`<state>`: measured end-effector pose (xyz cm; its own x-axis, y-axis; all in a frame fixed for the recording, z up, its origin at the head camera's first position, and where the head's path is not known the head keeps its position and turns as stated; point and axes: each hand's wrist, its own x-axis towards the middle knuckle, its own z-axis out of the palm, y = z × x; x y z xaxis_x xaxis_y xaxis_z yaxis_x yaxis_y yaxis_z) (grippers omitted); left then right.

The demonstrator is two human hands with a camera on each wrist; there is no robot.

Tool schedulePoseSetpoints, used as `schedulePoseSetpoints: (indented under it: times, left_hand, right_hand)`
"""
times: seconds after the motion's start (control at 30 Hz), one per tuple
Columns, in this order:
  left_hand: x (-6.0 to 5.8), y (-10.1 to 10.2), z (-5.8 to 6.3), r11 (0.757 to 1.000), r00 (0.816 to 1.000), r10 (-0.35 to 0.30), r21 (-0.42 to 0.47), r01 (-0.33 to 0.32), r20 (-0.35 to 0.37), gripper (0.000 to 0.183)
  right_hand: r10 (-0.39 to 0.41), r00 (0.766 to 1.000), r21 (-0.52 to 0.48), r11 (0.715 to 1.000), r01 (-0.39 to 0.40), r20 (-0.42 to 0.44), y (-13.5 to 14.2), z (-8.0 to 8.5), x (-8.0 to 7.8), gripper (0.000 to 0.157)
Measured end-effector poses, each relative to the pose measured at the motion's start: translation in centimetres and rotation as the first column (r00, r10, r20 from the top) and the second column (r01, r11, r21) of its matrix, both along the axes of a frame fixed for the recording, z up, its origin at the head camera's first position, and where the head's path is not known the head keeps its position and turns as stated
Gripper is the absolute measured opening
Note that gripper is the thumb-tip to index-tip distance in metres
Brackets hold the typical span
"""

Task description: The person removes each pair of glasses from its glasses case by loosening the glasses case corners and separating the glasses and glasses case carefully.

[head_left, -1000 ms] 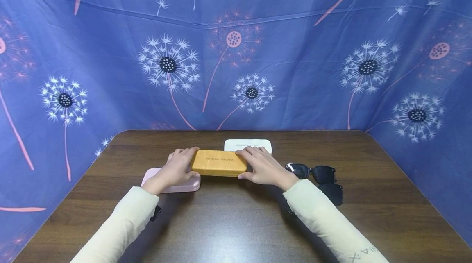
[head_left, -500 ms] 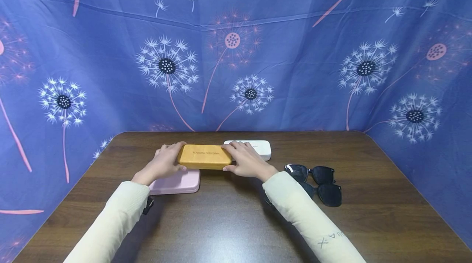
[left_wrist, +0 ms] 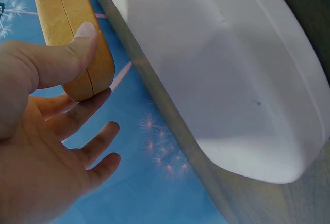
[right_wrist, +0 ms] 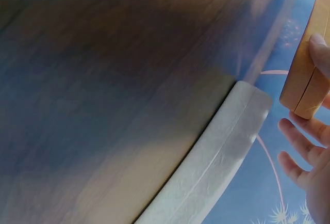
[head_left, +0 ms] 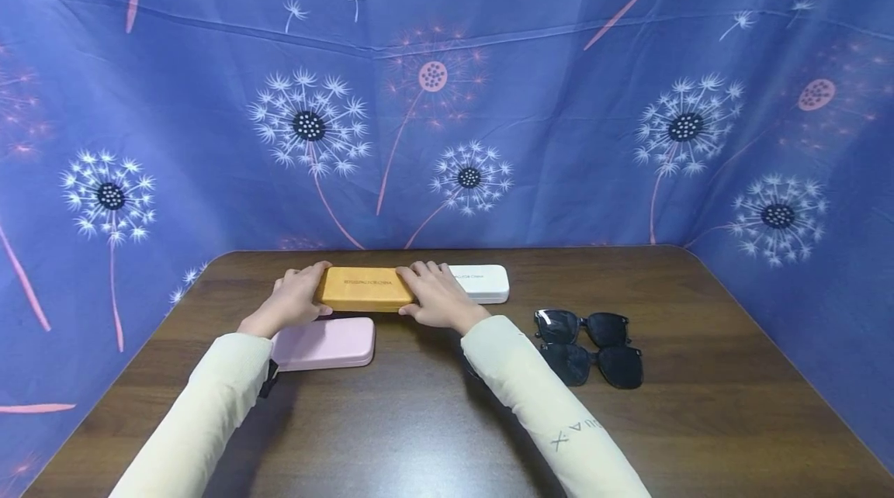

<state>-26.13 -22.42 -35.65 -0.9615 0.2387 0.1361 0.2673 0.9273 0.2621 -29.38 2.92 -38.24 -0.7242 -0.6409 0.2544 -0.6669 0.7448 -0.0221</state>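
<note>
A yellow glasses case (head_left: 366,290) with printed lettering is held level at both ends, lid shut. My left hand (head_left: 289,299) pinches its left end; in the left wrist view the thumb presses the near side and fingers reach the far side. My right hand (head_left: 438,296) pinches the other end the same way, partly cut off in the right wrist view. Directly in front of the yellow case lies a pink glasses case (head_left: 324,343) on the table. To the right, a white glasses case (head_left: 482,284) lies partly behind the right hand.
Two pairs of dark sunglasses, an upper pair (head_left: 606,329) and a lower pair (head_left: 620,367), lie on the brown wooden table (head_left: 698,405) to the right. Another dark item is mostly hidden under the right forearm. A blue dandelion-print cloth (head_left: 559,133) hangs behind the table.
Both hands have carried the yellow case left and toward the back, from in front of the white case to behind the pink one. The sunglasses are now less covered by the right sleeve.
</note>
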Motion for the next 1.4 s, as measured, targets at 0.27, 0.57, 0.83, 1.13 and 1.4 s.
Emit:
schedulePoseSetpoints:
  times: [0.27,0.57,0.83,1.13,1.4]
  left_hand:
    - [-0.4,-1.0,-0.5,0.999,0.997,0.048,-0.027,-0.047,0.052,0.072]
    - [-0.7,-1.3,-1.3,0.995,0.991,0.079,-0.064,-0.072,0.109,0.071]
    - [-1.0,-1.3,-1.9,0.991,0.986,0.097,-0.1,-0.084,0.134,0.069]
    - [-1.4,-1.1,-2.0,0.988,0.973,0.13,-0.105,-0.112,0.192,0.067]
    - [-1.8,-1.0,-2.0,0.985,0.961,0.157,-0.111,-0.134,0.227,0.067]
  right_hand:
    - [-0.03,0.999,0.076,0.997,0.032,-0.028,-2.0,-0.8,-0.4,0.063]
    - [-0.065,0.998,0.142,0.988,0.067,-0.016,-3.4,-1.7,-0.4,0.06]
    - [-0.099,0.995,0.185,0.978,0.1,-0.016,-3.9,-2.3,-0.2,0.056]
    - [-0.12,0.993,0.217,0.969,0.119,-0.007,-4.1,-2.4,-0.3,0.06]
    - [-0.123,0.992,0.23,0.966,0.116,0.016,-3.8,-2.0,-0.3,0.062]
